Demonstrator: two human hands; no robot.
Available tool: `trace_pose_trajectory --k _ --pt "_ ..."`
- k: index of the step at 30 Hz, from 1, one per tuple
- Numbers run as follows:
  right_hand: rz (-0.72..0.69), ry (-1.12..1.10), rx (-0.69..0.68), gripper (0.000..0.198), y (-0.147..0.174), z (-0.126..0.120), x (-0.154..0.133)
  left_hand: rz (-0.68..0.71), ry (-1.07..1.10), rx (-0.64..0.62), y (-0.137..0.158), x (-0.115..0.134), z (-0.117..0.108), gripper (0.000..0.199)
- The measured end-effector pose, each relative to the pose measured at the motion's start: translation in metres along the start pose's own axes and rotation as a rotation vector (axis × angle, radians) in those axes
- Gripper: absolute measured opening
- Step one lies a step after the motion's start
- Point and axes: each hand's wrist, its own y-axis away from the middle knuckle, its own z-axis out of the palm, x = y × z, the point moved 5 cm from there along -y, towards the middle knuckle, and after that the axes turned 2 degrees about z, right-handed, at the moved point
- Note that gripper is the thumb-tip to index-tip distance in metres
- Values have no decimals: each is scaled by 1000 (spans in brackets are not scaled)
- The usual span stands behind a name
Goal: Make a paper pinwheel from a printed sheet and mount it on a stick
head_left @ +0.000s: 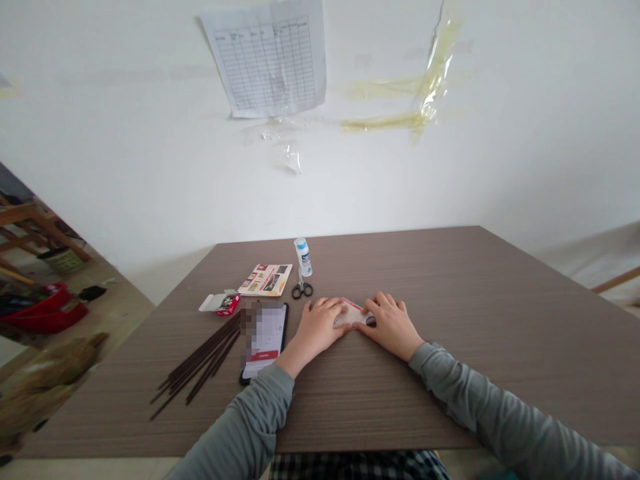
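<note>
Dark sticks (210, 348) lie toward the left edge of the table (500, 400), an open red box (229, 305) at their far end. A printed booklet (267, 280) lies near the far-left corner, a phone (264, 333) nearer the near edge. Scissors (302, 285) lie before an upright glue stick (303, 258) close to the far edge. Mid-table, the left hand (320, 327) has its grip closed on a small piece of paper (352, 312); the right hand (394, 327) pinches its right end.

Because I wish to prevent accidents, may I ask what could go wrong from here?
The grey left sleeve is close to the black-edged smartphone and might nudge it. The pale, flat, red-edged paper piece, held by the left hand and right hand, might crease. The red-and-white cardboard box is open and might spill.
</note>
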Motion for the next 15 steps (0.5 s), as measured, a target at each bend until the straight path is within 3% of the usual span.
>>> trace_pose_trajectory --k 8,15 --pt "133 -130 -142 34 -5 3 9 -14 28 -53 2 1 -4 39" --pt "209 -192 -188 59 -3 4 27 -7 21 -61 4 -1 0 44"
